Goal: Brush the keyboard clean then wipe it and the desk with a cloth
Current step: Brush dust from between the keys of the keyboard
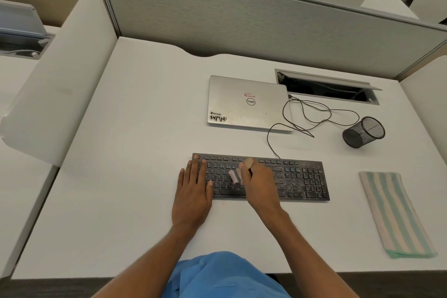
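Note:
A black keyboard (300, 180) lies on the white desk (135, 152), its right half speckled with pale dust. My left hand (193, 191) rests flat on the keyboard's left end, fingers spread. Over the middle keys, my right hand (257, 184) grips a small brush (234, 176) with a wooden handle and pinkish bristles that touch the keys; the brush is blurred. A folded cloth (394, 213) with green and cream stripes lies on the desk to the right of the keyboard, apart from both hands.
A closed silver laptop (246, 104) sits behind the keyboard, with thin black cables (314, 113) looping to its right. A black mesh cup (364, 132) lies tipped on its side at the right. A cable hatch (326, 87) stands open by the grey partition (242, 24).

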Available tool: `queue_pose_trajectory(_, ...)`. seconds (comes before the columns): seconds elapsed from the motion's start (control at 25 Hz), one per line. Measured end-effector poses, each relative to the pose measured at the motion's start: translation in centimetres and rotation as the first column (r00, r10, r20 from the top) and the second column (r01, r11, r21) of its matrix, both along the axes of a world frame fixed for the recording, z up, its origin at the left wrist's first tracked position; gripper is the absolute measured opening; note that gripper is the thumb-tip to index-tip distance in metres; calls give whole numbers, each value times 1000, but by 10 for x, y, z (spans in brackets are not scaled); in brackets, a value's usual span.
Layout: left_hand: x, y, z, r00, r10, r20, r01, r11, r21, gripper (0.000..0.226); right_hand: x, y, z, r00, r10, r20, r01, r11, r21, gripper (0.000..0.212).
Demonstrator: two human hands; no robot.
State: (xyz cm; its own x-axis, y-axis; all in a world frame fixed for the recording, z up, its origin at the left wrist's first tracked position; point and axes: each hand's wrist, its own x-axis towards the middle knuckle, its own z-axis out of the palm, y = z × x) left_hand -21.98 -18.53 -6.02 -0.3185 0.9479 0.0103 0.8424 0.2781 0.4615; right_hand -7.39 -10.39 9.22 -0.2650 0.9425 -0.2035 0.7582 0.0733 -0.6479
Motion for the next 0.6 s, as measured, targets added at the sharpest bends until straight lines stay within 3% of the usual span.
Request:
queue_pose_trajectory(0.2, 1, 1, -1, 1000, -3, -3, 3, 1000, 5, 64, 3, -3, 10, 987, 81, 137, -67, 993, -101, 38)
queue_pose_trajectory(0.32, 0, 0, -1, 1000, -3, -8, 3, 1000, 7, 64, 4, 3, 14, 998, 11, 63, -7, 998, -62, 47)
queue_pose_trajectory(0.44, 0, 0, -1, 1000, -3, -9, 4, 1000, 6, 64, 0, 2, 7, 1000, 2, 25, -2, 1000, 1, 41)
queue_pose_trajectory(0.6, 0, 0, -1, 1000, -1, -10, 1, 1000, 10, 63, 9, -5, -3, 999, 44, 30, -41, 995, -86, 34)
